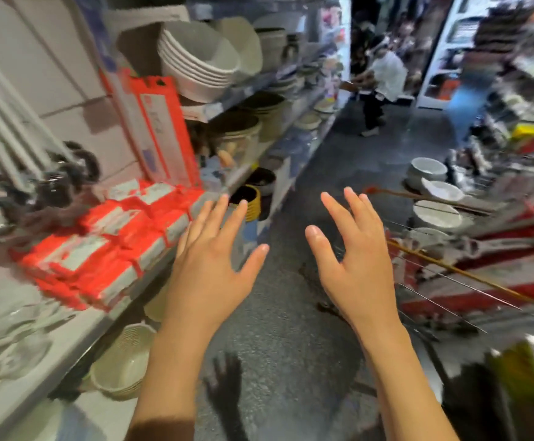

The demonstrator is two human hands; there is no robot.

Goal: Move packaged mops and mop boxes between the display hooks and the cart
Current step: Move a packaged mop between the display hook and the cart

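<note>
My left hand [210, 259] and my right hand [353, 256] are both stretched out over the aisle floor with fingers spread, holding nothing. A stack of red and white mop boxes [106, 240] lies on the shelf to the left of my left hand. One tall red packaged mop [160, 128] stands upright against the wall panel behind that stack. The wire cart [469, 281] is on the right, beside my right hand, with red and white packages [494, 272] and a yellow pole inside it. The picture is blurred by motion.
Shelves on the left carry stacked white basins [195, 62], buckets and baskets [122, 364]. White bowls [431, 186] sit on the right display. A person [380, 87] stands far down the grey aisle. Grey mop handles [8, 132] hang at the far left.
</note>
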